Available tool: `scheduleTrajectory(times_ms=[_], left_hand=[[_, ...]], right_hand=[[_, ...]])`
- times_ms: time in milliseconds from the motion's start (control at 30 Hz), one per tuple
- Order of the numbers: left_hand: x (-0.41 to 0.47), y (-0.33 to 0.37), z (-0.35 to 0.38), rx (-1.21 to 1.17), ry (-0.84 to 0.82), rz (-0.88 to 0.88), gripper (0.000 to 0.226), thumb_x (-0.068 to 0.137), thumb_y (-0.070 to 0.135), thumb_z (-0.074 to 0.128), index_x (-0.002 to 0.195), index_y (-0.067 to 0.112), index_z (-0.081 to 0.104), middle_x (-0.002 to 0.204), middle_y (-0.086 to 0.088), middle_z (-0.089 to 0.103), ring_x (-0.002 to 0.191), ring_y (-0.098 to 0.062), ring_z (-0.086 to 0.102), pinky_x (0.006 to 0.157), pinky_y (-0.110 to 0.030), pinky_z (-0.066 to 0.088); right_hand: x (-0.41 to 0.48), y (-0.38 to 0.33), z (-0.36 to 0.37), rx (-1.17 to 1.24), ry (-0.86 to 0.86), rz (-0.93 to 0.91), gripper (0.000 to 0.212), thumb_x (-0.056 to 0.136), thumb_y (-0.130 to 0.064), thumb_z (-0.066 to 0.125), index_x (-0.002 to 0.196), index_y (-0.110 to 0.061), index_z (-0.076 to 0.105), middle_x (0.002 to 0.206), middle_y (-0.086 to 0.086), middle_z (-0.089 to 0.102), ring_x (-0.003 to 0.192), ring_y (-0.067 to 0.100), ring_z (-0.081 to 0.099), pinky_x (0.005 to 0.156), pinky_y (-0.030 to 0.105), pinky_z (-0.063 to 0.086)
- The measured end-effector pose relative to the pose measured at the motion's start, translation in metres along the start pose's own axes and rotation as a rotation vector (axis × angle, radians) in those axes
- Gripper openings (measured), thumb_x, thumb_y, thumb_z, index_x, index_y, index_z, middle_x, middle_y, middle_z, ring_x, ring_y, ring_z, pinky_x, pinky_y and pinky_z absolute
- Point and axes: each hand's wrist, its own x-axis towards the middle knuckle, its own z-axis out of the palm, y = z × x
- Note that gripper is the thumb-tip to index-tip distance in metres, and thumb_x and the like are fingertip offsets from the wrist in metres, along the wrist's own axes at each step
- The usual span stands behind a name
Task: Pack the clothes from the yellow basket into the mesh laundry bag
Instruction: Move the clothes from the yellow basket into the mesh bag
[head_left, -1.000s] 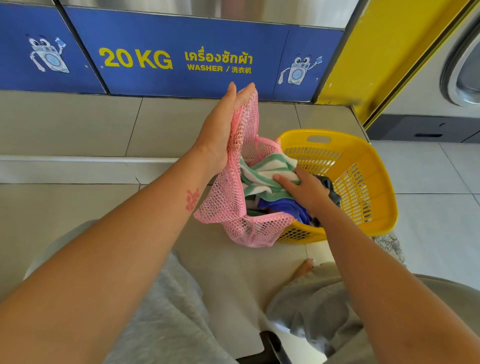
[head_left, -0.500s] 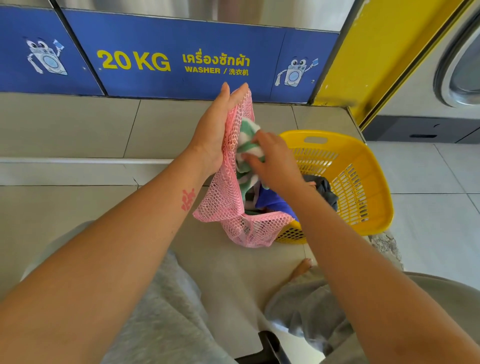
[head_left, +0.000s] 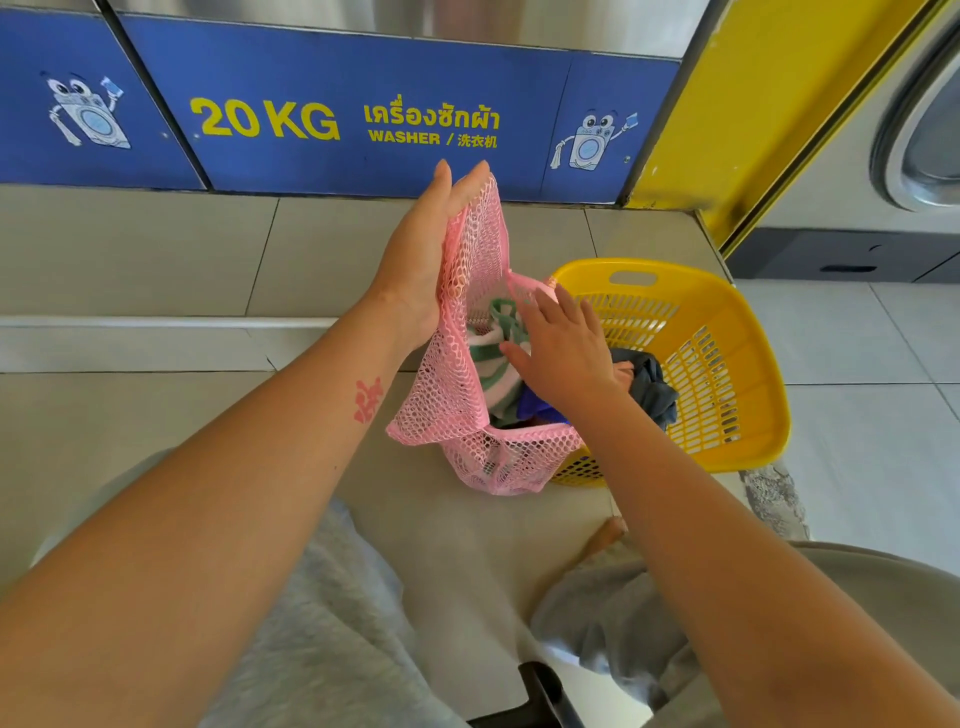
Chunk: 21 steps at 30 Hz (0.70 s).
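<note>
My left hand holds one side of the pink mesh laundry bag up, its fingers pointing upward along the mesh. The bag's mouth gapes toward the yellow basket and its bottom rests on the tiled floor against the basket's near left corner. A green and white striped garment lies inside the bag. My right hand, fingers spread and straight, presses on that garment at the bag's mouth. A blue garment and a dark grey one lie in the basket just behind my right wrist.
A blue washer panel marked 20 KG runs along the back above a tiled step. A yellow column and another machine's round door stand at right. My grey-clad knees and bare foot are below.
My right hand carried the striped garment from the basket up into the bag's mouth, then let go and now lies flat on it lower in the bag. My left hand stayed put.
</note>
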Motion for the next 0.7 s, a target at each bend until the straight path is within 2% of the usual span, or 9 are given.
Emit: scheduleTrajectory(times_ms=[67, 200, 333, 400, 533, 633, 700], left_hand=[[0.0, -0.001, 0.003, 0.01, -0.002, -0.002, 0.051, 0.095, 0.063, 0.035, 0.132, 0.039, 0.061, 0.163, 0.001, 0.039, 0.149, -0.022, 0.038, 0.124, -0.056, 0.025], [0.001, -0.005, 0.008, 0.019, -0.017, -0.01, 0.051, 0.096, 0.062, 0.035, 0.131, 0.038, 0.062, 0.162, 0.002, 0.041, 0.149, -0.021, 0.039, 0.124, -0.055, 0.025], [0.002, -0.008, 0.014, 0.034, -0.021, -0.018, 0.052, 0.093, 0.064, 0.036, 0.132, 0.039, 0.061, 0.162, 0.003, 0.041, 0.149, -0.021, 0.039, 0.123, -0.056, 0.025], [0.004, -0.011, 0.018, 0.044, -0.024, -0.024, 0.052, 0.093, 0.065, 0.036, 0.131, 0.04, 0.061, 0.162, 0.005, 0.041, 0.149, -0.02, 0.038, 0.124, -0.056, 0.024], [0.009, -0.018, 0.03, 0.037, -0.032, -0.034, 0.055, 0.095, 0.062, 0.037, 0.137, 0.035, 0.059, 0.161, 0.007, 0.042, 0.149, -0.015, 0.037, 0.126, -0.051, 0.022], [0.014, -0.022, 0.039, 0.049, -0.034, -0.054, 0.064, 0.093, 0.062, 0.04, 0.146, 0.03, 0.053, 0.16, 0.008, 0.043, 0.148, -0.013, 0.038, 0.126, -0.048, 0.023], [0.018, -0.027, 0.045, 0.066, -0.045, -0.064, 0.061, 0.098, 0.06, 0.035, 0.147, 0.03, 0.051, 0.16, 0.009, 0.042, 0.149, -0.013, 0.037, 0.126, -0.049, 0.022]], right_hand=[[-0.005, 0.001, 0.005, -0.035, -0.089, -0.018, 0.059, 0.097, -0.054, 0.036, 0.148, -0.023, 0.033, 0.161, -0.001, 0.021, 0.151, 0.025, 0.001, 0.121, 0.051, -0.001], [-0.02, -0.007, 0.018, 0.017, -0.137, -0.167, 0.042, 0.1, -0.049, 0.032, 0.135, -0.037, 0.05, 0.149, -0.013, 0.043, 0.151, 0.014, 0.003, 0.118, 0.053, -0.009], [-0.024, -0.003, 0.02, 0.186, 0.063, -0.138, 0.034, 0.1, -0.041, 0.035, 0.128, -0.036, 0.054, 0.134, -0.015, 0.057, 0.147, 0.012, 0.021, 0.118, 0.053, -0.002], [-0.021, 0.009, 0.016, 0.224, 0.176, -0.087, 0.034, 0.098, -0.041, 0.041, 0.127, -0.03, 0.055, 0.13, -0.009, 0.061, 0.142, 0.018, 0.032, 0.119, 0.053, 0.007], [-0.016, 0.047, 0.018, 0.266, 0.286, 0.089, 0.039, 0.096, -0.042, 0.043, 0.129, -0.025, 0.055, 0.131, 0.003, 0.061, 0.134, 0.025, 0.044, 0.115, 0.049, 0.023], [-0.018, 0.077, 0.025, 0.347, 0.27, 0.29, 0.04, 0.097, -0.038, 0.047, 0.132, -0.02, 0.054, 0.133, 0.008, 0.06, 0.129, 0.031, 0.047, 0.11, 0.046, 0.029], [-0.021, 0.096, 0.034, 0.35, 0.172, 0.434, 0.043, 0.097, -0.038, 0.046, 0.135, -0.017, 0.049, 0.135, 0.01, 0.057, 0.128, 0.034, 0.046, 0.107, 0.046, 0.031]])
